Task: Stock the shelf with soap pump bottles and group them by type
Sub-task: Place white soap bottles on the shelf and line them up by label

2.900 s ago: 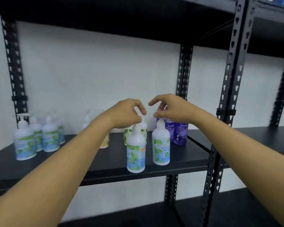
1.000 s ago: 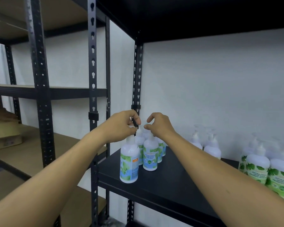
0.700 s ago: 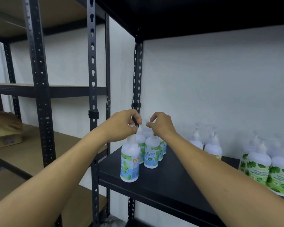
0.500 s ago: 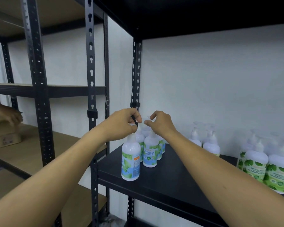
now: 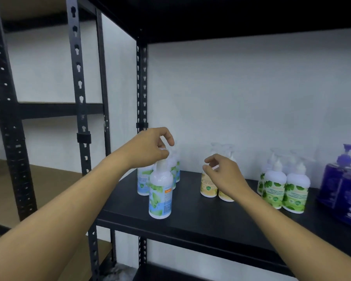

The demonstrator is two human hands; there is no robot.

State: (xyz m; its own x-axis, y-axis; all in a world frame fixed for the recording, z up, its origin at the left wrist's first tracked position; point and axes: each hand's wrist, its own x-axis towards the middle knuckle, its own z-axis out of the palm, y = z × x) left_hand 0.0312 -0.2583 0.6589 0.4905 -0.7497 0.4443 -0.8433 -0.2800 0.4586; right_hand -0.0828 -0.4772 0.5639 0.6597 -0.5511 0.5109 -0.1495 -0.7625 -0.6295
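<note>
Black shelf (image 5: 190,222), left grip (image 5: 150,148) pinching front-edge blue bottle (image 5: 160,196), right grip (image 5: 224,172) loose, empty.

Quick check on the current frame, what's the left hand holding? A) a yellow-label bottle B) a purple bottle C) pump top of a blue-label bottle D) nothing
C: the left hand pinches the pump top of the front blue-label bottle, which stands on the black shelf; the right hand is open, in front of the yellow-label bottles.
</note>
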